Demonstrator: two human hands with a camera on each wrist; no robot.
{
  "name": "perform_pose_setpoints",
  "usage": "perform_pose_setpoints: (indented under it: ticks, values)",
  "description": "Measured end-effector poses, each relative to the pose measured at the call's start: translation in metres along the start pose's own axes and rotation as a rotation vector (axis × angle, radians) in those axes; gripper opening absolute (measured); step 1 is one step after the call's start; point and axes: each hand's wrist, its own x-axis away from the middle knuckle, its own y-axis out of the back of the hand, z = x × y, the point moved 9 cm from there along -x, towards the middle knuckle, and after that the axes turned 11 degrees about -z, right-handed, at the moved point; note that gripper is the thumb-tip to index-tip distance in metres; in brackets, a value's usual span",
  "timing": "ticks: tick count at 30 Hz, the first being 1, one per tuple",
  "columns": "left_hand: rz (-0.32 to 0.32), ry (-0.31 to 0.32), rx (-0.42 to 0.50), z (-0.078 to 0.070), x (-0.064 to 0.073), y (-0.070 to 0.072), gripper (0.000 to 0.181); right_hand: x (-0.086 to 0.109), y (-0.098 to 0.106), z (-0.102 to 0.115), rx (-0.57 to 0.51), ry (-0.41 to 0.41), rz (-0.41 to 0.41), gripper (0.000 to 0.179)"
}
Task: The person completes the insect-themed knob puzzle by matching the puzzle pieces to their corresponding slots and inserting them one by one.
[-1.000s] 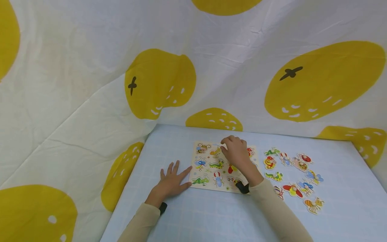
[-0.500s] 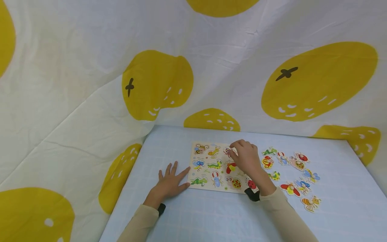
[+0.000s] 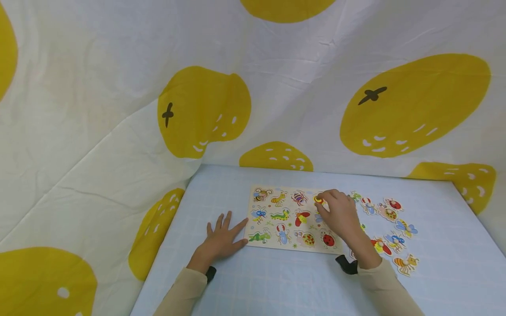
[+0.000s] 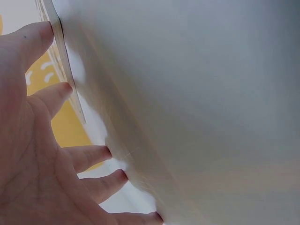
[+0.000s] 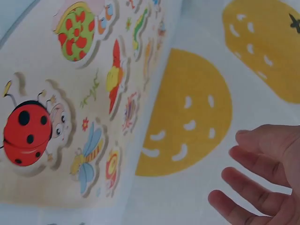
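A flat insect puzzle board (image 3: 290,226) lies on the table, its recesses printed with bugs such as a red ladybug recess (image 5: 29,133). My left hand (image 3: 222,240) rests spread at the board's left edge. In the left wrist view its thumb and one finger touch the board's edge (image 4: 63,51), while the other fingertips touch the tablecloth. Above the board's top right corner hovers my right hand (image 3: 341,215), fingers loosely bent. Nothing shows between those fingers (image 5: 248,197) in the right wrist view. From the head, this hand partly hides the right column of pictures.
Loose insect pieces lie right of the board, among them a blue-winged bee (image 3: 406,228), a ladybug piece (image 3: 393,204) and a striped ant-like piece (image 3: 406,264). My right forearm covers some of them. A curtain with yellow fruit (image 3: 276,156) hangs behind the pale blue tablecloth (image 3: 284,281).
My right hand has moved right across the board's top row, from the upper middle to the top right corner, uncovering the pictures behind it. My left hand has stayed at the left edge.
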Motion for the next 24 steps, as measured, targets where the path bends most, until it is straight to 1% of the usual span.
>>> perform_pose_setpoints:
  ticks: [5, 11, 16, 19, 21, 24]
  values:
    - [-0.003, -0.004, -0.001, -0.001, 0.000, 0.000, 0.069, 0.013, 0.007, -0.019, 0.011, -0.054, 0.015, 0.016]
    - [-0.001, 0.002, 0.005, 0.000, 0.000, 0.001, 0.069, 0.028, 0.019, -0.039, 0.028, -0.054, -0.020, 0.018]
    - [-0.001, 0.001, 0.011, 0.000, 0.001, 0.001, 0.069, 0.041, 0.029, -0.056, -0.004, -0.074, -0.050, 0.019]
    - [0.001, 0.003, 0.015, 0.001, 0.001, 0.000, 0.069, 0.052, 0.035, -0.070, -0.034, -0.113, -0.058, 0.018]
    - [0.003, 0.005, 0.018, 0.001, 0.001, -0.001, 0.070, 0.060, 0.039, -0.081, -0.043, -0.154, -0.057, 0.017]
    - [0.002, 0.004, 0.016, 0.001, 0.001, -0.001, 0.069, 0.073, 0.046, -0.097, -0.032, -0.219, -0.053, 0.018]
